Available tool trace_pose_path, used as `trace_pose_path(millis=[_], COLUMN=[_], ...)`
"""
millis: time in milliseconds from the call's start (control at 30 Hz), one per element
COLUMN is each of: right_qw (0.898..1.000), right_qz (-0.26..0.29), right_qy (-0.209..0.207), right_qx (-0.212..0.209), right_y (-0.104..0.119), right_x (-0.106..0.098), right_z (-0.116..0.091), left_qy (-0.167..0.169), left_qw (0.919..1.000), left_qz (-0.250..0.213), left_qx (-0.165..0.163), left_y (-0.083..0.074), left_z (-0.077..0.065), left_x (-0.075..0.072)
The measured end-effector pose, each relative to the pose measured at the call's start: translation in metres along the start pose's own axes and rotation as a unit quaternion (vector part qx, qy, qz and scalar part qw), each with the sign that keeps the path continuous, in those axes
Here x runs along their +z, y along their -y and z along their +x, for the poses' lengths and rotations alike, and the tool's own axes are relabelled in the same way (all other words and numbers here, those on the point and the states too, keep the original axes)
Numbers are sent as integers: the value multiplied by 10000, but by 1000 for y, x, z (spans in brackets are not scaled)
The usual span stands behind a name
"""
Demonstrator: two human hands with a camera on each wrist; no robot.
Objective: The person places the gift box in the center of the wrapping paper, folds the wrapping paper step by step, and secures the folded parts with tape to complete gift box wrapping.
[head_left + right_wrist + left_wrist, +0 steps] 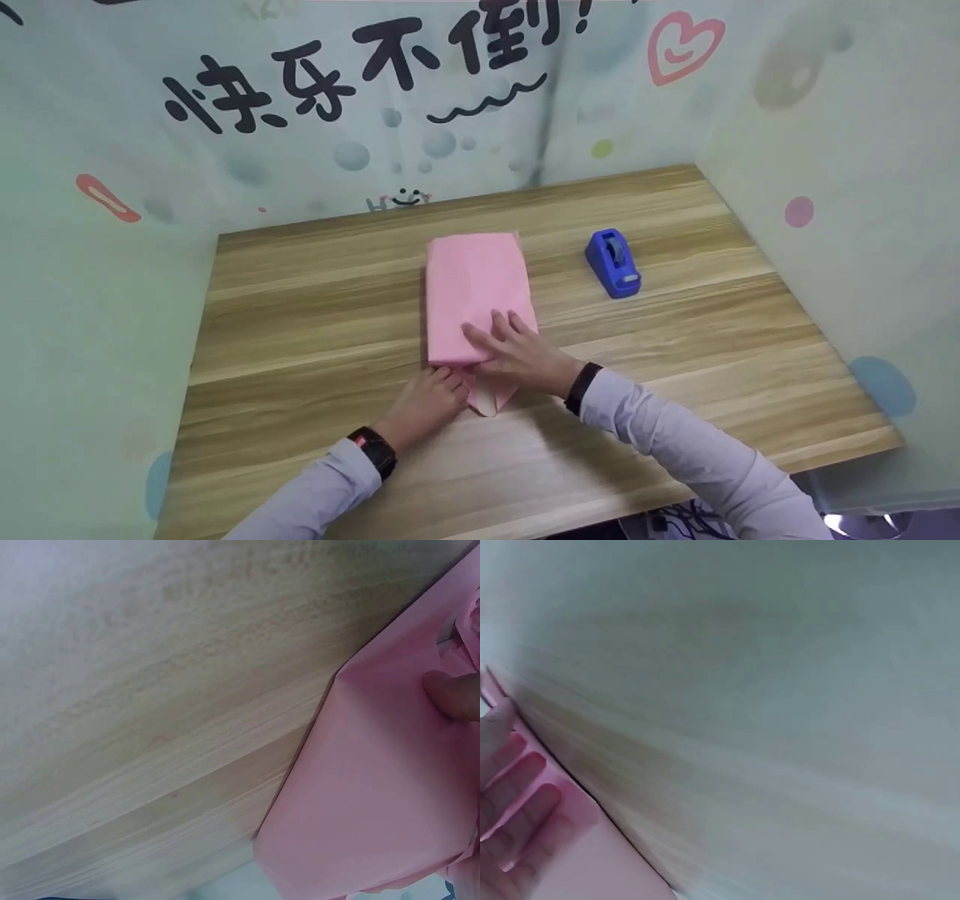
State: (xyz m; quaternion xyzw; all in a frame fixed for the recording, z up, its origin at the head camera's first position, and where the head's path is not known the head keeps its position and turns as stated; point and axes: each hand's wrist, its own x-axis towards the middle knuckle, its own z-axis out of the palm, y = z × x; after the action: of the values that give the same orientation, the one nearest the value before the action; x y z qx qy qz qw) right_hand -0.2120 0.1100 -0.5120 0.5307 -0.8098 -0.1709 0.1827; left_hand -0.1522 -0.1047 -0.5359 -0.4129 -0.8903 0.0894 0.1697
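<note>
A package wrapped in pink paper (476, 285) lies on the wooden table, long side pointing away from me. A loose flap of the paper (487, 397) sticks out at its near end, narrowing toward me. My right hand (529, 360) rests on the near right part of the package with fingers spread; in the right wrist view its thumb (454, 696) presses the folded end paper. At the near left corner my left hand (431, 397) touches the end. The left wrist view shows its fingers (532, 814) laid nearly straight against the pink paper.
A blue tape dispenser (615, 264) stands on the table (315, 322) to the right of the package. Printed fabric walls (465, 157) enclose the table at the back and both sides. Dark cables (690, 517) show below the front edge.
</note>
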Motion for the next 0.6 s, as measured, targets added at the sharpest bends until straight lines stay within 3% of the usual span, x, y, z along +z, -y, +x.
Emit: trace_pose_path(millis=[133,233,400,500,600], right_qw=[9999,9999,9997,9997,9992], right_qz=[-77,-40,130,171,356], right_qy=[-69,-129,-127,-38,49], right_qx=[-4,26,131,156,151], right_y=[0,0,2,2,1], right_x=[0,1,2,1,0], right_z=[1,0,-1,-1,-1], left_qy=[-244,-752,-1597,-1769,-1721], left_qw=[9996,9971,9868,9831,9826], left_qz=[11,-100,-22,-104,-404], left_qx=[142,91,-266,-460,-565], left_y=[3,4,8,11,14], left_z=[-1,-3,-2,-1,1], left_x=[2,6,7,7,4])
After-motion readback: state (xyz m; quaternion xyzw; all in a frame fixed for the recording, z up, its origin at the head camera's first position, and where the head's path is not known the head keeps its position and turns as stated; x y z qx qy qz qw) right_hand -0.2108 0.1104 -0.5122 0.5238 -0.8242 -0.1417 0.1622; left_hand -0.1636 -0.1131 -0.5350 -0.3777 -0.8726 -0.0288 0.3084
